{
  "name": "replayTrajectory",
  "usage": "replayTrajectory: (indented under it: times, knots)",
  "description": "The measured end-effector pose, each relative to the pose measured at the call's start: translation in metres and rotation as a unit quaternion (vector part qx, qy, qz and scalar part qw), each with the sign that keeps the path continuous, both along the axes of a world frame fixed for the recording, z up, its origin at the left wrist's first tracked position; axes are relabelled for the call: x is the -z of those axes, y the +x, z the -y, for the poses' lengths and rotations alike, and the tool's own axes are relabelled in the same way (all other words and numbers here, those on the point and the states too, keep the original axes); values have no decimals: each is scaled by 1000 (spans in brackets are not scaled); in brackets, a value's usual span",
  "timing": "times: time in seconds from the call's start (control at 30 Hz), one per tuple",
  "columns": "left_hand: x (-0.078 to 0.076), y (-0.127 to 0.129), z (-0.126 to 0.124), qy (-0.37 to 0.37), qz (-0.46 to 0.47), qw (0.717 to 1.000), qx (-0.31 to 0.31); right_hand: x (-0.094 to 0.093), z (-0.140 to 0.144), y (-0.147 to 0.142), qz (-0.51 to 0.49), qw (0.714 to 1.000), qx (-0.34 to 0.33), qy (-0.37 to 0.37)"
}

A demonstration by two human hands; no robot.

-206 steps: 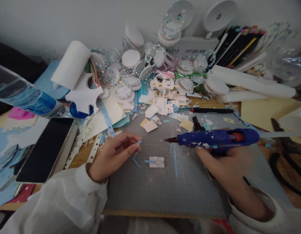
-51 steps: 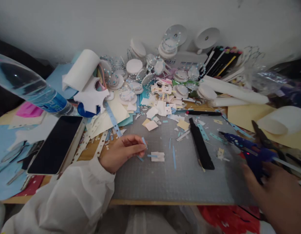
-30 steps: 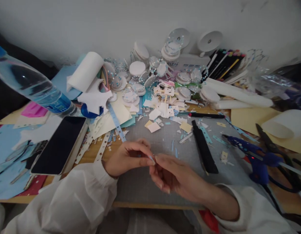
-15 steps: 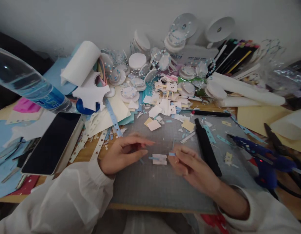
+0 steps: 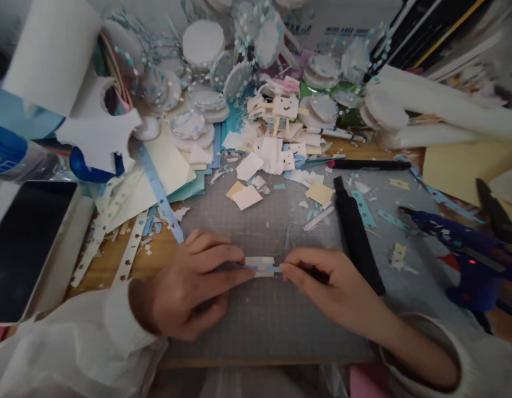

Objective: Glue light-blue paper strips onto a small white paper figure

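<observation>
Currently we work with both hands at the near middle of the grey cutting mat (image 5: 281, 331). Our left hand (image 5: 189, 287) lies low on the mat, fingers pressed together and extended, the tips holding down the left end of a small white paper piece (image 5: 260, 262). Our right hand (image 5: 326, 282) pinches a thin blue strip (image 5: 272, 269) between thumb and forefinger, just at the piece's right edge.

Judgement on technique: the strip is narrow and light, so we should keep the left fingertips flat as an anchor, lay the strip straight along the piece, and press from one end to the other rather than all at once.

Appearance: the piece is a small pale rectangle, seemingly folded or layered; the strip crosses its lower edge and is partly hidden by our fingers. How firmly it is stuck we cannot tell.

Nearby: a blue glue gun (image 5: 459, 246) lies to the right, well apart; a black pen (image 5: 358, 237) lies just beside the right hand.
</observation>
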State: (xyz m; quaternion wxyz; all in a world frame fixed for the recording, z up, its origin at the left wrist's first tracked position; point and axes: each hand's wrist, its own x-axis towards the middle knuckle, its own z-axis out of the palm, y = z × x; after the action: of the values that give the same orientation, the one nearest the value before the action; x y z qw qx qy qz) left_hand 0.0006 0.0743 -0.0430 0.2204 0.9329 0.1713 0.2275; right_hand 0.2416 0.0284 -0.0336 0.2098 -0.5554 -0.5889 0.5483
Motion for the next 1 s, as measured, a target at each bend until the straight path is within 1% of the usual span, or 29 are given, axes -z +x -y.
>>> replayTrajectory:
  times: [0.13, 0.3, 0.57, 0.83, 1.0]
  knots:
    - [2, 0, 2, -4, -5, 1000, 10, 2, -1, -1, 22, 1000, -2, 15]
    - [3, -1, 3, 7, -35, 999, 14, 1, -1, -3, 53, 997, -17, 46]
    - [1, 4, 4, 10, -55, 998, 24, 3, 1, -4, 74, 994, -20, 77]
    - [0, 6, 4, 40, -65, 997, 21, 4, 3, -4, 85, 993, -19, 83]
    - [-1, 5, 4, 46, -66, 997, 20, 5, 2, -4, 94, 992, -18, 88]
